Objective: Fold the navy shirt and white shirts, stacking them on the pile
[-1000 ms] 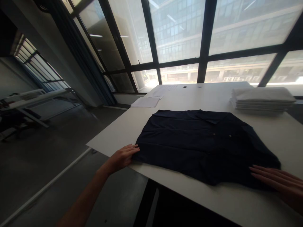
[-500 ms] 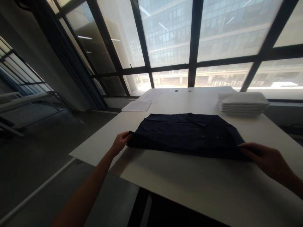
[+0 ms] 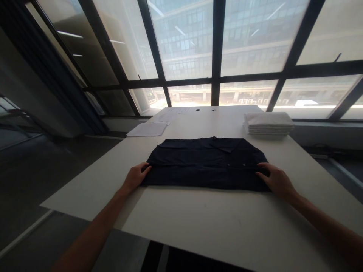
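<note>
A dark navy shirt lies folded into a wide flat band on the white table. Two small buttons show on its right half, and a pointed flap of cloth lies near its far edge. My left hand grips the shirt's left edge between thumb and fingers. At the opposite end, my right hand pinches the right edge, thumb below the index finger. The cloth's underside is hidden.
A stack of folded white cloths stands at the table's back right. Sheets of paper lie at the back left. Two small dark objects are near the far edge. Beyond it are large windows with black frames.
The near part of the shirt has been folded away from me and now lies flatter. My right hand has moved inward with its edge. The view has turned slightly right.
</note>
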The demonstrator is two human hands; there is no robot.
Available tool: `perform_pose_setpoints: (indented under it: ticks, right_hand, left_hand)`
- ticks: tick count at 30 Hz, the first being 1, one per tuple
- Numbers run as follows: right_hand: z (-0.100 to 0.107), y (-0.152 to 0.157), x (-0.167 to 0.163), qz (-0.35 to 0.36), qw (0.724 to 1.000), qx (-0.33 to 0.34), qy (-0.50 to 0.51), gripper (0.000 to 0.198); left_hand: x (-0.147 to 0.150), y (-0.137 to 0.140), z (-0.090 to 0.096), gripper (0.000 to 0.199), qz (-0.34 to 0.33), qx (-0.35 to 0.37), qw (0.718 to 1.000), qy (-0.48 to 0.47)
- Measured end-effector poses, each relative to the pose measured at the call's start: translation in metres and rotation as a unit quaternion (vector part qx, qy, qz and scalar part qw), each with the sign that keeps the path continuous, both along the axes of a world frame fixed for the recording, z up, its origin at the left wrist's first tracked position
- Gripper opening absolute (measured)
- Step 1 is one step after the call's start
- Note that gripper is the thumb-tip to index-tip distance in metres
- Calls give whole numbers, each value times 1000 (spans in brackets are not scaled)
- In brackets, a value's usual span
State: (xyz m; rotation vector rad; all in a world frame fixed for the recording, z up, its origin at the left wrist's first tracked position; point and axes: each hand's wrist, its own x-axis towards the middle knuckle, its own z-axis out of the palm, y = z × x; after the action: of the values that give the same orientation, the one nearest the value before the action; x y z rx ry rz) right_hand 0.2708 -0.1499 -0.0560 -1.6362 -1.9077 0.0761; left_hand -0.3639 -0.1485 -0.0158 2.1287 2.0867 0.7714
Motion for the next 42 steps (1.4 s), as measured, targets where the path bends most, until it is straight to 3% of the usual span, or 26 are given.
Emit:
perform_pose_setpoints:
  ticks: [2,5,8,12,16,19,21,27,35,39,42]
  right_hand:
    - [3,-3,6,-7,999,24,-32,43]
    - [13,-5,18,-75,992,48,-90,44]
    - [24,-6,19,-116,988,69,-80,44]
    - [33,-7,-21,-27,996,70,-55,51]
    - [27,-3,-88,66,993,18,-99,60]
    - [16,5,-118,98,985,-17,-141,61]
    - [8,10,-121,109,980,-40,-161,61]
    - [6,7,-71,149,967,-54,-199,64]
    - [3,-11,2,85,971,-64,-215,68]
    - [7,-10,-17,29,977,-58,-204,66]
    - [12,-6,-60,75,980,-4,-186,63]
  left_hand:
    - [1,-1,2,46,-5,22,998,52]
    - [11,-3,10,48,-5,93,986,142]
    - [43,-7,19,45,-27,135,980,146]
    - [131,-12,27,47,-164,112,977,74]
    - [244,-11,25,50,-308,49,948,57]
    - [310,-3,14,58,-360,1,929,88]
    - [335,5,4,58,-367,-12,924,104]
    - [341,16,-21,69,-368,-25,920,135]
    - [338,15,-25,71,-367,-24,920,134]
    - [340,15,-27,69,-366,-20,919,143]
    - [341,13,-29,69,-365,-10,919,149]
